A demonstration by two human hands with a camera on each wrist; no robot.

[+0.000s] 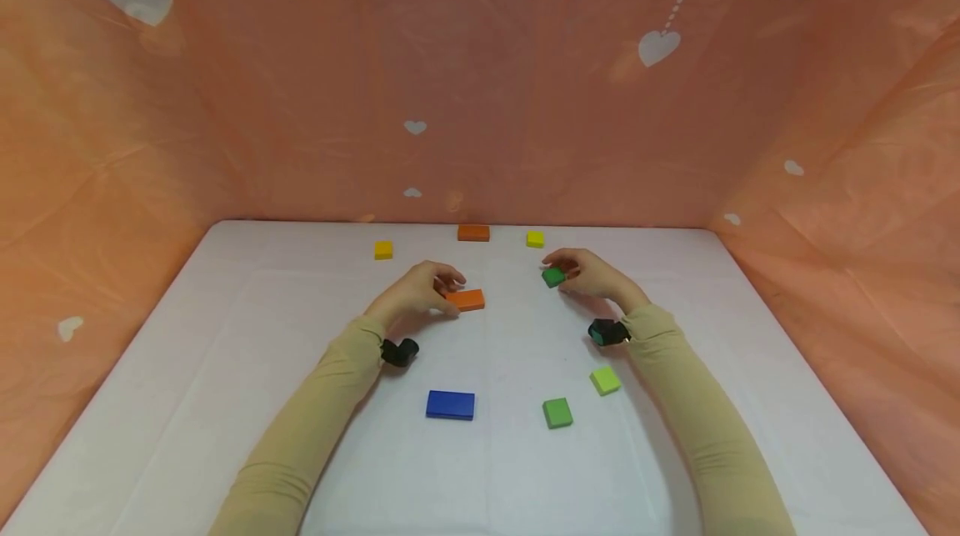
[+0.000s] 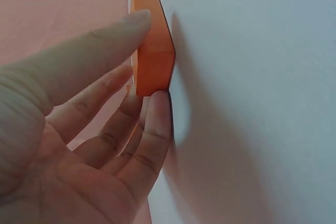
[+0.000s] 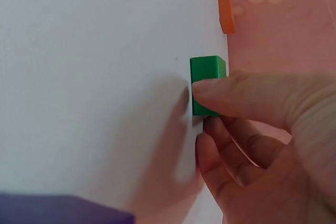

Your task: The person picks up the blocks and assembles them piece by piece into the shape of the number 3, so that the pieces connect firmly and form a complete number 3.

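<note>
My left hand pinches an orange rectangular block at its left part. In the left wrist view the thumb lies along one face of that orange block, and a fingertip meets its near end. To the right, my right hand holds a small dark green block between thumb and fingers. The right wrist view shows the thumb across the green block, with the other fingers curled behind and below it. The two held blocks are apart, with white tabletop between them.
On the white table lie a darker orange block, two yellow blocks, a blue block, a green block and a lime block. An orange curtain with hearts surrounds the back and sides.
</note>
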